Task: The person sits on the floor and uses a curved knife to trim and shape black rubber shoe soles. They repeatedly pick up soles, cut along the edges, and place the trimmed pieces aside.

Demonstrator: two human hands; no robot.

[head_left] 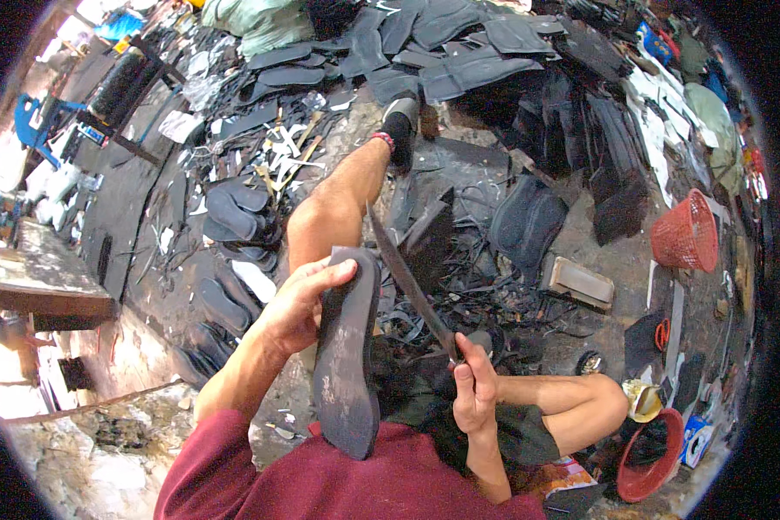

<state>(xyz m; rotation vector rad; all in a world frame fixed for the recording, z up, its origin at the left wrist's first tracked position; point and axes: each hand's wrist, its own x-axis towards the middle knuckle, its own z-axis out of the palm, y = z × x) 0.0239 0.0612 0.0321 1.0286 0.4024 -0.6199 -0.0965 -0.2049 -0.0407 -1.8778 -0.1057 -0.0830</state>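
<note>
My left hand (299, 299) is closed around the upper end of a thick dark shoe sole (348, 355), thumb across its face. The sole stands upright, its lower end against my maroon shirt, and pale scuffs mark its surface. In my right hand (475, 386) is a long knife (412, 290), gripped by its handle. Its dark, slightly curved blade points up and to the left, beside the sole and apart from it. Behind the blade lies a dark stack of sheet pieces (429, 227) among cut scraps (442, 303).
Cut soles (236, 212) lie in piles to the left, with larger black sheets (468, 74) at the back. A whetstone-like block (581, 282), a red basket (680, 232) and a red basin (650, 459) stand right. My outstretched leg (334, 208) crosses the middle.
</note>
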